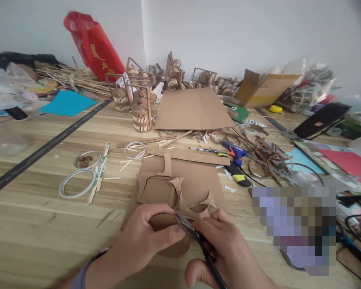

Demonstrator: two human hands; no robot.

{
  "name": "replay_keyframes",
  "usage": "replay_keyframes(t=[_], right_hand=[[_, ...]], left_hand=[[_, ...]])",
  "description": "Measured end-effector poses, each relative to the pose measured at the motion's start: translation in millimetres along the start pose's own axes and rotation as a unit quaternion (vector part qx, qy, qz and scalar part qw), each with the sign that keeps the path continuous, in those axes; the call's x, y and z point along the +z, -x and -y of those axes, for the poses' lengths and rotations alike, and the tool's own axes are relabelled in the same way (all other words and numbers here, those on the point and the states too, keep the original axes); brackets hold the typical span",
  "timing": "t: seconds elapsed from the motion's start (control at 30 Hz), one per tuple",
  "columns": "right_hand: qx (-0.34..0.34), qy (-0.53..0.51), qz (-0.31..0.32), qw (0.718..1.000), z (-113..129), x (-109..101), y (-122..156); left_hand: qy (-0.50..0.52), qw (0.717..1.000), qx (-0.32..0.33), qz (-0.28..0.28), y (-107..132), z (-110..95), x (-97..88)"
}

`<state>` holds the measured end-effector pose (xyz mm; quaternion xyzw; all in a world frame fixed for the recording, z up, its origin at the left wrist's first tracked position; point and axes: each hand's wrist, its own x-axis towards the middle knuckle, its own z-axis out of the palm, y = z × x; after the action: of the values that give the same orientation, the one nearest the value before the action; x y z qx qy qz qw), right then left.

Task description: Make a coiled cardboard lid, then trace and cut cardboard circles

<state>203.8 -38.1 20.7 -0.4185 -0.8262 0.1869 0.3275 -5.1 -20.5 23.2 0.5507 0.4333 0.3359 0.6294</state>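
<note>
My left hand (pixel 150 237) pinches a round brown cardboard disc (pixel 171 249) low in the middle of the view, thumb lying across its top. My right hand (pixel 228 253) grips black scissors (pixel 188 226), whose blades meet the disc's upper edge. Just beyond them lies a cut-up cardboard sheet (pixel 195 180) with a circular cut-out and curled offcuts.
A blue glue gun (pixel 234 152) and a yellow-black cutter (pixel 240 178) lie to the right among cardboard strips (pixel 264 152). Tape rings (pixel 76 182), chopsticks (pixel 99 172) and small cardboard lanterns (pixel 141 112) lie on the wooden table (pixel 48 224). A flat cardboard sheet (pixel 192 108), a red bag (pixel 93 44) and a box (pixel 264 90) stand behind.
</note>
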Motion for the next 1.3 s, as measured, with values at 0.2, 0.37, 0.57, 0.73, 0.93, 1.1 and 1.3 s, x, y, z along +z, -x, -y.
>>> replay_keyframes(t=[0.2,0.37,0.57,0.73,0.93,1.1,1.3], right_hand=[[-0.011,-0.003,0.02,1.0,0,-1,-1],[-0.006,0.008,0.026,1.0,-1,-3,1],[-0.018,0.002,0.026,1.0,-1,-4,0],[-0.028,0.044,-0.027,0.998,-3,1,0],[-0.04,0.082,-0.016,0.996,-6,4,4],[-0.007,0.057,0.007,0.998,-3,3,2],[0.013,0.045,0.03,0.998,-1,2,2]], left_hand=[[0.026,0.999,-0.002,0.018,-2,0,-1.9],[0.005,1.0,-0.014,0.019,-4,-3,-3.8],[-0.022,0.999,-0.011,0.033,-3,-14,-7.0],[0.031,0.999,-0.03,0.005,-5,-14,-8.3],[0.087,0.995,-0.027,-0.046,-6,3,-2.6],[0.054,0.998,-0.02,-0.037,-4,1,2.1],[0.058,0.998,-0.023,-0.011,-5,1,2.7]])
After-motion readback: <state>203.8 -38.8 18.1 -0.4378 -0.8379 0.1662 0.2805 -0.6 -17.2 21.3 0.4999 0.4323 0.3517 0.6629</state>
